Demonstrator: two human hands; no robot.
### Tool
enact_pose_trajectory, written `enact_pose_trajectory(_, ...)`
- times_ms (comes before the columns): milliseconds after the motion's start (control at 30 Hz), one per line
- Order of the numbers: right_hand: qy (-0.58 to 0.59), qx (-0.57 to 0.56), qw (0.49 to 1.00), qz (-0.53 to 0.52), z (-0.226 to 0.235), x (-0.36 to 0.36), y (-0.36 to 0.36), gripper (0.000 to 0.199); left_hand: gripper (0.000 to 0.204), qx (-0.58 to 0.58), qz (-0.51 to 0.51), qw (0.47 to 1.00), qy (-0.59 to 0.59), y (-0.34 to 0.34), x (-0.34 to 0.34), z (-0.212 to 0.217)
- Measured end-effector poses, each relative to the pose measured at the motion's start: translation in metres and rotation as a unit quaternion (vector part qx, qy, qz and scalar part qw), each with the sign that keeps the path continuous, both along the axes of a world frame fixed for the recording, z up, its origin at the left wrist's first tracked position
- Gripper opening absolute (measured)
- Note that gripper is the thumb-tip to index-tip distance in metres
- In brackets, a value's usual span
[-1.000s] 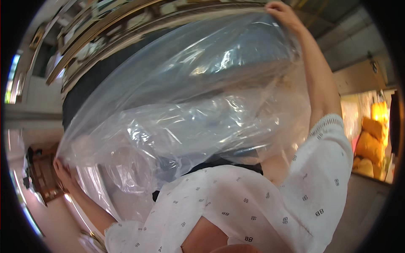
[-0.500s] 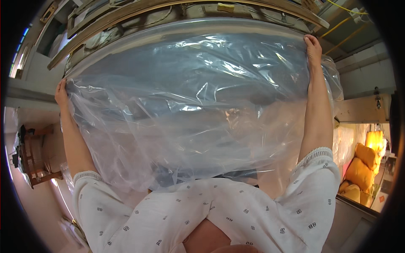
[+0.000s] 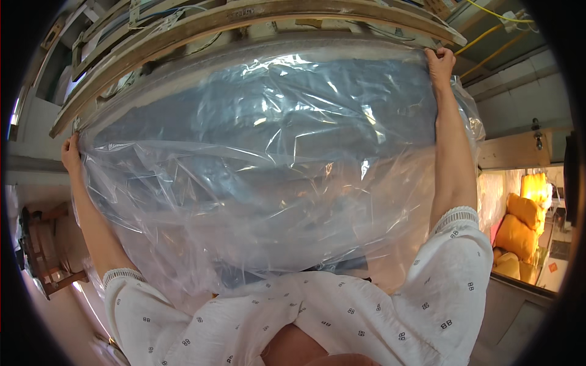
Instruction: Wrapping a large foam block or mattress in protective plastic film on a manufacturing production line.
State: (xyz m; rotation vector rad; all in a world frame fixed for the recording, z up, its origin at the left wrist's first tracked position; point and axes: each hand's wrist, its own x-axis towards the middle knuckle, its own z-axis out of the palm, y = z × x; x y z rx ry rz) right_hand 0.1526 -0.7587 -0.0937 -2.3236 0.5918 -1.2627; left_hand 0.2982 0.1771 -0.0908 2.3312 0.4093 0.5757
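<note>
A clear plastic sheet [image 3: 287, 201] is lying crumpled across the tabletop [image 3: 342, 53], covering a dark layer [image 3: 177, 113] that is showing through it. The sheet's far side is running along the tabletop's far edge, just beside a long wooden strip [image 3: 262, 13].

The left hand [image 3: 71, 155] is holding the sheet at the tabletop's far left corner; its fingers are closing on the film, which is extending rightward from the fingertips. The exact finger contact is too small to tell.

The right hand [image 3: 442, 64] is pinching the sheet near the far right corner, thumb and forefinger meeting with the film's edge between them. The sheet is spreading leftward from this grip, and a further fold is hanging on the outer side of the right forearm.

Between the hands, the film is bearing many creases. Its near side is reaching the person's white patterned top [image 3: 317, 317].
</note>
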Motion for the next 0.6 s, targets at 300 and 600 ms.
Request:
enact_pose_trajectory(300, -0.003, 0.106, 0.994, 0.021, -0.002, 0.009, -0.018, 0.044, 0.032, -0.301, -0.038, 0.947, -0.104, 0.113, 0.023, -0.040)
enact_pose_trajectory(600, -0.002, 0.155, 0.987, 0.038, 0.006, 0.005, -0.026, 0.050, 0.028, -0.329, -0.036, 0.936, -0.117, 0.102, 0.024, -0.039)
